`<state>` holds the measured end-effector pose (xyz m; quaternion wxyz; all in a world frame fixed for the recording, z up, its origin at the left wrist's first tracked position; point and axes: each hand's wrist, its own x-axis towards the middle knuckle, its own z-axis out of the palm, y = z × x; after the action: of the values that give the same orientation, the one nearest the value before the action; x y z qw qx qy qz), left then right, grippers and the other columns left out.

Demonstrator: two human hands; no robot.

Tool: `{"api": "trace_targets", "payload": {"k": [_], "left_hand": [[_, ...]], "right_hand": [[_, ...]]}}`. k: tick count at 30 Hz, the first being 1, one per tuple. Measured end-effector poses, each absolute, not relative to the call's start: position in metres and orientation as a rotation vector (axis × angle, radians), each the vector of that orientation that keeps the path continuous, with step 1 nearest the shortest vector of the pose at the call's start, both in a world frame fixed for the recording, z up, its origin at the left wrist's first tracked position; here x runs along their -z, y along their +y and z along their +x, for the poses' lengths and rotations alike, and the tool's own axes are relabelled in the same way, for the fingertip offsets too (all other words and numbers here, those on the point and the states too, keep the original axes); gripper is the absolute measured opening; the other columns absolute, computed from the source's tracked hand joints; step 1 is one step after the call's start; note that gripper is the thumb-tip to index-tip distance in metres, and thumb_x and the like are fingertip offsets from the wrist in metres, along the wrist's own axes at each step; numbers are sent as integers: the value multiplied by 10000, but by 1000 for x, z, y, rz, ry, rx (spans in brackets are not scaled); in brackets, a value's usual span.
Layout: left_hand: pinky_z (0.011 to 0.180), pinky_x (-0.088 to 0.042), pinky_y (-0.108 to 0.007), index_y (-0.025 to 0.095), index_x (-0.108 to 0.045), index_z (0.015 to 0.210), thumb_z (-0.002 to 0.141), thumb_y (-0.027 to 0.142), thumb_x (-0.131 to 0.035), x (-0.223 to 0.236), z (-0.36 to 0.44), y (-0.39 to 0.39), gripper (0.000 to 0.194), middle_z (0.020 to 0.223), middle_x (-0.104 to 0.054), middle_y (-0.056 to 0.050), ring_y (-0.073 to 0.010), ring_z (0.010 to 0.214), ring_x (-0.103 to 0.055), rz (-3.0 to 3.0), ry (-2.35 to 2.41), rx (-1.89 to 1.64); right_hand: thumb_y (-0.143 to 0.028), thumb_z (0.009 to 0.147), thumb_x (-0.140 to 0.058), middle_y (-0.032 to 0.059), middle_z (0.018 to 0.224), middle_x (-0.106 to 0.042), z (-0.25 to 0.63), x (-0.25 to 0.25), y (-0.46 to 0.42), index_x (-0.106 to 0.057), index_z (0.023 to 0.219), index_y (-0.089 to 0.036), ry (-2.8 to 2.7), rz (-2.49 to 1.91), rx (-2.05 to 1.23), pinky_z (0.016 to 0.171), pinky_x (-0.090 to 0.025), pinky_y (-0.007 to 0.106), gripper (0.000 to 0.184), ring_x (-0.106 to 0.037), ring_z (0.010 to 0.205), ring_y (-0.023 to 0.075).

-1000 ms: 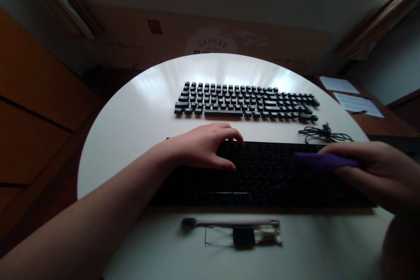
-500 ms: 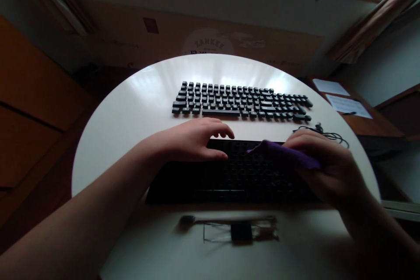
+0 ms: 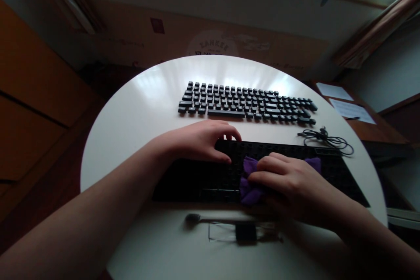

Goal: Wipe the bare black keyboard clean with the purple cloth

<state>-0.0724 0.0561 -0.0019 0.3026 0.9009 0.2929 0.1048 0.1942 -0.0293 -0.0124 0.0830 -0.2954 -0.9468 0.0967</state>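
A black keyboard base without its keycaps lies across the white table. My left hand rests over its left half, thumb and fingers apart, with fingertips at the far edge. In my right hand is a purple cloth, pressed down on the middle of the base. Part of the cloth sticks out behind the knuckles. Beyond the base, loose black keycaps lie in rows like a keyboard layout.
The round white table curves away at the back. Near me lie a small brush and a wire keycap puller. A coiled black cable sits at the right. Papers lie on a brown surface beyond.
My right hand has moved left and lower with the purple cloth, from above the base's right part onto its middle. My left hand stays at the same part of the base.
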Motion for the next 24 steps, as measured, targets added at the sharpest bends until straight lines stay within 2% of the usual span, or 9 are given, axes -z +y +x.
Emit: {"api": "trace_targets", "payload": {"k": [6, 9, 13, 19, 24], "left_hand": [[892, -479, -321, 223, -657, 1210, 794, 313, -780, 6, -72, 57, 442, 1178, -685, -53, -214, 1042, -625, 2383, 753, -286], [876, -482, -318, 212, -658, 1218, 801, 313, -770, 8, -73, 58, 443, 1168, -682, -55, -208, 1024, -623, 2375, 745, -295], [846, -484, -303, 204, -662, 1202, 810, 253, -736, 8, -73, 58, 402, 1109, -694, -48, -194, 990, -628, 2345, 760, -312], [829, -480, -298, 196, -676, 1182, 791, 213, -721, 9, -72, 59, 394, 1071, -700, -45, -191, 966, -630, 2328, 754, -325], [828, -474, -294, 208, -682, 1176, 792, 211, -719, 10, -72, 59, 387, 1073, -701, -37, -192, 966, -628, 2330, 743, -338]], "right_hand": [[-155, 967, -523, 64, 914, -630, 192, 14, -25, -714, 1087, -217, -2835, -814, -297, 636, -371, 301, 234, -510, 786, 190], [-156, 970, -541, 51, 897, -629, 190, 14, -22, -713, 1098, -235, -2869, -769, -337, 629, -367, 296, 228, -505, 776, 185], [-277, 981, -607, 40, 870, -635, 189, 12, -21, -707, 1103, -232, -2897, -689, -355, 615, -379, 295, 165, -507, 749, 177], [-306, 961, -644, 38, 933, -647, 192, 14, -20, -695, 1128, -245, -2879, -649, -420, 646, -412, 287, 186, -544, 791, 180], [-128, 960, -520, 66, 955, -631, 196, 21, -24, -683, 1117, -207, -2765, -726, -451, 652, -418, 287, 240, -550, 790, 182]]}}
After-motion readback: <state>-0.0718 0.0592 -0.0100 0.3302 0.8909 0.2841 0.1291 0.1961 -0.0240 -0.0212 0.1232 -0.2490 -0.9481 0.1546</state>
